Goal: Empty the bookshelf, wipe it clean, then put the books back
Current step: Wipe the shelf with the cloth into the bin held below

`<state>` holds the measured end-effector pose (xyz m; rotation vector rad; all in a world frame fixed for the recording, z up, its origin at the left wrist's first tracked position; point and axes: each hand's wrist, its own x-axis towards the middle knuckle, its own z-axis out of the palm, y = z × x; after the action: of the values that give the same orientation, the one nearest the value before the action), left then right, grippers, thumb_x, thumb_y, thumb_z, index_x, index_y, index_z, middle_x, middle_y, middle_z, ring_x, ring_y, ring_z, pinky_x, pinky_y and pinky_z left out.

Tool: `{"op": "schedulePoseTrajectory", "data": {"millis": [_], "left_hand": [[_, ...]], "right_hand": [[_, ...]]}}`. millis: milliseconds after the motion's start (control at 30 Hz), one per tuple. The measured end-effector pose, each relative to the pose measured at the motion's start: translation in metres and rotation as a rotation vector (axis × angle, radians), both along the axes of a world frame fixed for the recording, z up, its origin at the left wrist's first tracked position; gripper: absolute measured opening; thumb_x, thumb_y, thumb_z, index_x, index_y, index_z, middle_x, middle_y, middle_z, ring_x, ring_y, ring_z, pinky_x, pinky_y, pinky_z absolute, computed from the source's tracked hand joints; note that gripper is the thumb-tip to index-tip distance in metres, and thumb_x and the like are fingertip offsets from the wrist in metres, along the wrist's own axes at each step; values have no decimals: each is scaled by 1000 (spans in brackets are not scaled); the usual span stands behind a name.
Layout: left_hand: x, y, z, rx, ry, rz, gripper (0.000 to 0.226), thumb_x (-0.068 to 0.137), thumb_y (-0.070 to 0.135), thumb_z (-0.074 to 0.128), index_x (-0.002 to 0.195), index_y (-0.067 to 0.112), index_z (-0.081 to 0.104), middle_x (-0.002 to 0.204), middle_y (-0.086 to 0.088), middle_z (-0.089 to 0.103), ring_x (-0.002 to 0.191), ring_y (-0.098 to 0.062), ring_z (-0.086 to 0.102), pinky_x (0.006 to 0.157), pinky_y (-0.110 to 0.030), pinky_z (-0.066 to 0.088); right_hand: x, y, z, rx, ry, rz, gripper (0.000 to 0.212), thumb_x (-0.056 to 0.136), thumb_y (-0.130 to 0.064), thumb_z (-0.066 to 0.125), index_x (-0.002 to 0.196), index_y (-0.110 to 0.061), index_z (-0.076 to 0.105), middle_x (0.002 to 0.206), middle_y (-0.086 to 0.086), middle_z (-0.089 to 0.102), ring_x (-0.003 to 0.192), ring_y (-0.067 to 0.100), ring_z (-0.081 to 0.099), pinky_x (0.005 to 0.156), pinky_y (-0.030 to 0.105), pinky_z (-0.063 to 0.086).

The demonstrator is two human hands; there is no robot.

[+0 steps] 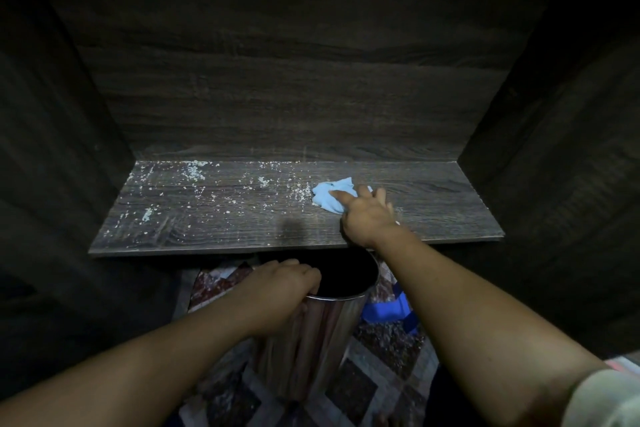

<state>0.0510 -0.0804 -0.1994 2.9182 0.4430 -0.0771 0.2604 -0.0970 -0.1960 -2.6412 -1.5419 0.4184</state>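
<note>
A dark wood-grain shelf board (214, 218) lies bare of books, speckled with white crumbs and dust across its left and middle. My right hand (369, 218) presses a light blue cloth (329, 196) onto the board right of centre, fingers spread over it. Below the shelf's front edge, my left hand (280, 291) grips the rim of a shiny metal bin (311, 333), holding it just under the board. No books are in view.
The shelf's dark side walls (69, 149) and back panel (277, 80) close in the compartment. Underneath is a patterned tiled floor (367, 388), with a blue object (394, 310) beside the bin on the right.
</note>
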Motion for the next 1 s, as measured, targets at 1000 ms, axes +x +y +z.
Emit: {"op": "schedulePoseTrajectory", "data": {"millis": [1000], "left_hand": [[2,-23,-1,-6,-4,93,19,89,23,52,107,21,50,111,0,57,104,-21,50,80,-32,38]], "right_hand": [[24,-32,1,135,81,-108,58,93,-14,45,146,-34,38,146,14,31,129,36,25,110,41,27]]}}
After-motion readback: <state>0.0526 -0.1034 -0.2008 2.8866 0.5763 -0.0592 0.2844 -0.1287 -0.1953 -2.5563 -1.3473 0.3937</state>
